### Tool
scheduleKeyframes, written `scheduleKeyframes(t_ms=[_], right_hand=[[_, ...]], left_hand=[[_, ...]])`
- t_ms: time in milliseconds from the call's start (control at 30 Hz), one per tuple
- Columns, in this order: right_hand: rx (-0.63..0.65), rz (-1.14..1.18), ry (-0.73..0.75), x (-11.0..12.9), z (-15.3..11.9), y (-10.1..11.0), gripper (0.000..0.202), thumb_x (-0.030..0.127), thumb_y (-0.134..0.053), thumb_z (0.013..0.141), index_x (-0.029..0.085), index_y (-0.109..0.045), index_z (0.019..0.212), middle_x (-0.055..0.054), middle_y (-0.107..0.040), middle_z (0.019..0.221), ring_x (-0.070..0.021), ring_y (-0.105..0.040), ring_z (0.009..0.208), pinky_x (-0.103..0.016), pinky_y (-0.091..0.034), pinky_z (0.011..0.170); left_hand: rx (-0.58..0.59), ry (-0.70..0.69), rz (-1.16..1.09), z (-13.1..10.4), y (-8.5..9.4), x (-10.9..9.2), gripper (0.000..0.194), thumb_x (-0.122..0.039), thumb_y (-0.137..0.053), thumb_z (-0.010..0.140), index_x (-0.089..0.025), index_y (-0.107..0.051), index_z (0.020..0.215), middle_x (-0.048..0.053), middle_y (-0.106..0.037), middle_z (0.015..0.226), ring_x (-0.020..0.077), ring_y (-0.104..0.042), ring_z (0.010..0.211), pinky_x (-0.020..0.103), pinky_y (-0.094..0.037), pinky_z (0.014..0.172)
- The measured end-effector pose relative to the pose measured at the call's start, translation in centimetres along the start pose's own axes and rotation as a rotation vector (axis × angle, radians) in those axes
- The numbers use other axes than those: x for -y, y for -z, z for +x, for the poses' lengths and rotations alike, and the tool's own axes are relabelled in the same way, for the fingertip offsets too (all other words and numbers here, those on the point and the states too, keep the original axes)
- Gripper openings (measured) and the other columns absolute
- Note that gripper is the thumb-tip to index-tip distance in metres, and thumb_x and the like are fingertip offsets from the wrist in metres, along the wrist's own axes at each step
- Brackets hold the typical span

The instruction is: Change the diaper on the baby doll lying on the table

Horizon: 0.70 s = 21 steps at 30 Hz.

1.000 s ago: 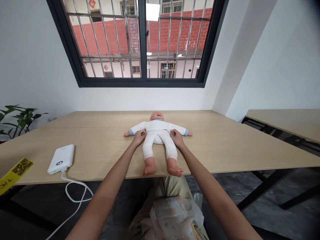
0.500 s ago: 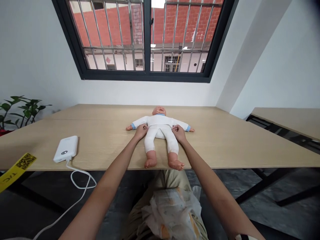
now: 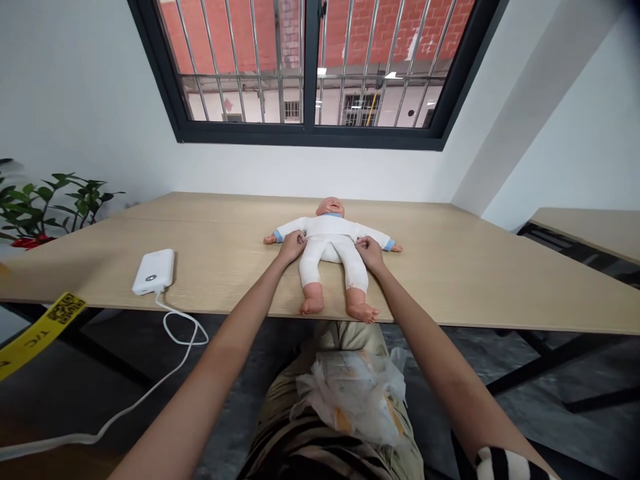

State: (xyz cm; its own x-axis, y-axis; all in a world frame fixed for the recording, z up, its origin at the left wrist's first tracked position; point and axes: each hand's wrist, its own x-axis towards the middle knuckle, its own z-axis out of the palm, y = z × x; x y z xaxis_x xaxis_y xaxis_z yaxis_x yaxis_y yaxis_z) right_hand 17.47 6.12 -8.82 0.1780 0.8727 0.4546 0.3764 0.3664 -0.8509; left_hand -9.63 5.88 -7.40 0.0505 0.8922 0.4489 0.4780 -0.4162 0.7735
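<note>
A baby doll in white clothes with blue cuffs and collar lies on its back on the wooden table. Its head points to the window and its bare feet lie near the table's front edge, arms spread wide. My left hand is closed in a pinch at one side of the doll's waist. On the opposite side, my right hand pinches likewise. Both sets of fingers are at the lower edge of the white top; the exact grip is small and partly hidden.
A white power bank with a cable lies on the left; the cable hangs off the front edge. A crumpled translucent plastic bag rests on my lap. Leafy plants stand at far left, before a yellow tag's level. A barred window is behind.
The view has tilted down and shifted slightly left, so everything sits higher and further right. Both hands stay at the doll's waist, and the doll lies in the same pose.
</note>
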Motion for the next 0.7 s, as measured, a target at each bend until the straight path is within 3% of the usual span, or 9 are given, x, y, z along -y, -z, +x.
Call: scheduleKeyframes(t_ms=[133,233,300,367,467,500,533,633,700], right_hand=[[0.019,-0.021,-0.029,0.5,-0.2,0.1,0.013,0.025,-0.053,0.062,0.017,-0.054,0.073,-0.002,-0.060,0.071,-0.0153,-0.053,0.068,-0.029,-0.044,0.070],[0.011,-0.060,-0.053,0.9,-0.5,0.1,0.013,0.025,-0.053,0.063,0.018,-0.054,0.074,-0.001,-0.058,0.070,-0.0154,-0.052,0.068,-0.029,-0.043,0.070],[0.010,-0.087,-0.052,0.9,-0.6,0.1,0.011,0.024,-0.052,0.064,0.018,-0.053,0.073,-0.001,-0.059,0.069,-0.0156,-0.051,0.068,-0.029,-0.043,0.070],[0.010,-0.098,-0.045,0.9,-0.6,0.0,0.009,0.024,-0.050,0.066,0.019,-0.053,0.072,-0.001,-0.059,0.068,-0.0160,-0.050,0.069,-0.029,-0.043,0.070],[0.003,-0.098,-0.042,0.7,-0.5,-0.1,0.008,0.024,-0.049,0.066,0.018,-0.053,0.071,-0.001,-0.059,0.068,-0.0158,-0.050,0.069,-0.028,-0.042,0.069],[0.002,-0.097,-0.044,0.7,-0.5,-0.1,0.008,0.024,-0.050,0.066,0.018,-0.053,0.071,-0.001,-0.059,0.068,-0.0156,-0.050,0.069,-0.028,-0.042,0.069],[0.003,-0.095,-0.045,0.7,-0.5,-0.1,0.009,0.024,-0.050,0.066,0.018,-0.053,0.071,0.000,-0.058,0.069,-0.0153,-0.050,0.068,-0.028,-0.042,0.069],[0.014,-0.089,-0.050,0.8,-0.6,-0.1,0.010,0.023,-0.049,0.066,0.017,-0.054,0.073,0.000,-0.057,0.068,-0.0148,-0.051,0.067,-0.027,-0.041,0.069],[0.020,-0.091,-0.052,0.9,-0.7,0.0,0.011,0.023,-0.049,0.067,0.017,-0.055,0.074,0.000,-0.057,0.067,-0.0150,-0.051,0.066,-0.028,-0.041,0.069]], left_hand=[[-0.106,-0.095,0.083,0.0,0.7,-1.9,0.019,-0.003,-0.053,0.069,-0.019,-0.047,0.078,0.001,-0.052,0.079,0.0156,-0.048,0.076,0.028,-0.040,0.075],[-0.226,-0.228,-0.025,-2.4,2.1,-6.9,0.022,-0.004,-0.051,0.075,-0.018,-0.050,0.092,0.004,-0.054,0.090,0.0158,-0.052,0.085,0.028,-0.042,0.081],[-0.178,-0.371,-0.164,-6.3,3.3,-11.3,0.015,-0.011,-0.055,0.080,-0.019,-0.053,0.093,0.004,-0.057,0.096,0.0165,-0.055,0.091,0.028,-0.044,0.084],[0.084,-0.458,-0.272,-11.8,4.4,-14.9,0.004,-0.015,-0.054,0.085,-0.018,-0.057,0.084,0.004,-0.061,0.088,0.0160,-0.058,0.087,0.028,-0.045,0.084],[0.903,-0.438,-0.295,-19.7,4.5,-16.6,0.021,-0.016,-0.050,0.089,-0.019,-0.067,0.101,0.006,-0.069,0.101,0.0174,-0.063,0.097,0.029,-0.047,0.091],[1.057,-0.391,-0.267,-21.7,4.1,-16.0,0.028,-0.018,-0.054,0.088,-0.021,-0.066,0.113,0.007,-0.068,0.111,0.0194,-0.061,0.107,0.030,-0.046,0.097],[1.128,-0.327,-0.208,-23.2,3.5,-15.1,0.039,-0.019,-0.057,0.085,-0.023,-0.063,0.123,0.008,-0.064,0.122,0.0219,-0.056,0.119,0.033,-0.042,0.104],[1.137,-0.099,-0.005,-25.6,1.0,-11.6,0.074,-0.016,-0.070,0.069,-0.032,-0.051,0.139,0.006,-0.047,0.145,0.0309,-0.035,0.139,0.043,-0.028,0.116],[1.127,-0.039,0.057,-26.1,-0.6,-9.9,0.081,-0.019,-0.075,0.064,-0.039,-0.050,0.138,0.004,-0.044,0.149,0.0369,-0.022,0.144,0.056,-0.006,0.119]])
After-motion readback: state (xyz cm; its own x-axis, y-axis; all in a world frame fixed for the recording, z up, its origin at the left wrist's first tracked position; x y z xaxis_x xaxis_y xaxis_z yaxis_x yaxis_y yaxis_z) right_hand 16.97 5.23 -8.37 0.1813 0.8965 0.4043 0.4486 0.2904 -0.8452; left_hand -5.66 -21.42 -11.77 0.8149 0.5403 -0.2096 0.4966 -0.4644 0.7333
